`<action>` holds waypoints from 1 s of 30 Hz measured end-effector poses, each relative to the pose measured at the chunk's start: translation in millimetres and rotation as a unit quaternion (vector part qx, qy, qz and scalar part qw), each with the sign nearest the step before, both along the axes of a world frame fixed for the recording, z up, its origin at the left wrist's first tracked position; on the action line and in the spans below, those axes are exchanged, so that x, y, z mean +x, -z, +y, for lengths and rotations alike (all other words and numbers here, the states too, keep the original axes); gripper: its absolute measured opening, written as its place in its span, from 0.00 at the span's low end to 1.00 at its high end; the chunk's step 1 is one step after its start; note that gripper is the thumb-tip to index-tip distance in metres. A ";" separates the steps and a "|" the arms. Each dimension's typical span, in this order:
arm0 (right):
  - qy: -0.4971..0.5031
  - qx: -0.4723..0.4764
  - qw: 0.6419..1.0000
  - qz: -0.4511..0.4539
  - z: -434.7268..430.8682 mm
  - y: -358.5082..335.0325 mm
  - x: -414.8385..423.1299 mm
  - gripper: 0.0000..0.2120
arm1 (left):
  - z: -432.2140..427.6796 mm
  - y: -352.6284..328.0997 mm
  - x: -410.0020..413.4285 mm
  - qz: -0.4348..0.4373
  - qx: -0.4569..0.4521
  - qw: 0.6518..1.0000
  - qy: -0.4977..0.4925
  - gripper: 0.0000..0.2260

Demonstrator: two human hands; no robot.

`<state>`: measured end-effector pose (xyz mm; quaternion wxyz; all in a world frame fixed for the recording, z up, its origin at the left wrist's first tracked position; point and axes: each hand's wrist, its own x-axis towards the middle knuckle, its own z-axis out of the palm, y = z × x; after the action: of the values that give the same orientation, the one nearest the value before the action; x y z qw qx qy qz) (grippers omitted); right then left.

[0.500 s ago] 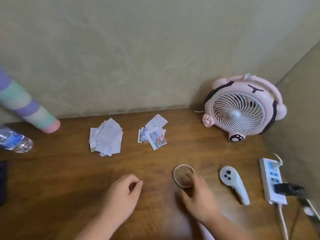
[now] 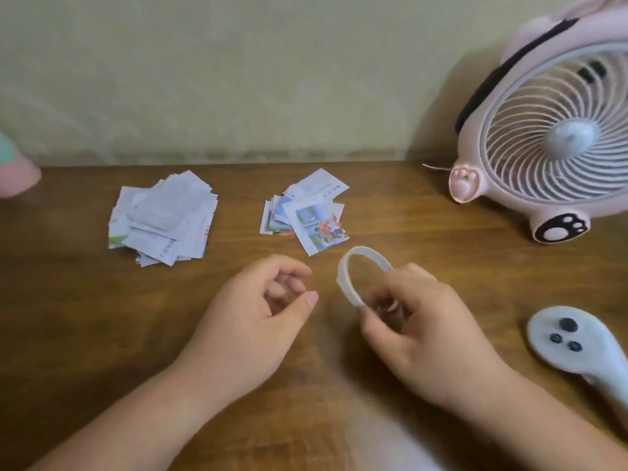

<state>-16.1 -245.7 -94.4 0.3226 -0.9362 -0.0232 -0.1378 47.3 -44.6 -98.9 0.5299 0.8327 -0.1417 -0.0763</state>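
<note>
My right hand (image 2: 424, 331) pinches a thin whitish ring of tape (image 2: 346, 283) and holds it tilted up, just above the wooden table (image 2: 68, 300). Its fingers curl round the ring's near edge. My left hand (image 2: 261, 321) hovers to the left of the ring, fingers loosely curled, holding nothing. Two piles of paper cards lie beyond the hands: a white face-down pile (image 2: 163, 219) on the left and a smaller pile with coloured pictures (image 2: 306, 212) on the right.
A pink animal-shaped desk fan (image 2: 557, 130) stands at the back right against the wall. A white game controller (image 2: 577, 348) lies at the right edge. A pink and green object (image 2: 13, 171) shows at the far left.
My right hand has lifted the tape ring off the table and tilted it up. The view has moved closer to the table. My left hand has come nearer the ring.
</note>
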 end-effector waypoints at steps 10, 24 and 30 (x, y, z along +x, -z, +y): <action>-0.022 0.211 0.977 -0.032 62.7 1.8 -21.7 0.04 | 11.5 3.3 -31.1 -0.002 -0.202 0.977 0.071 0.04; -0.035 0.160 0.980 -0.116 103.9 -6.4 -60.3 0.18 | 64.7 15.2 -70.2 -0.197 -0.023 0.980 0.026 0.07; -0.060 0.102 0.980 -0.158 91.8 4.3 -23.4 0.10 | 59.9 18.5 -46.9 -0.284 0.030 0.958 0.031 0.08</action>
<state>-39.6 -153.9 -98.7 0.4166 -0.8616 -0.1159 -0.2659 0.5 15.3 -117.4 0.4401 0.8306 -0.3099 0.1424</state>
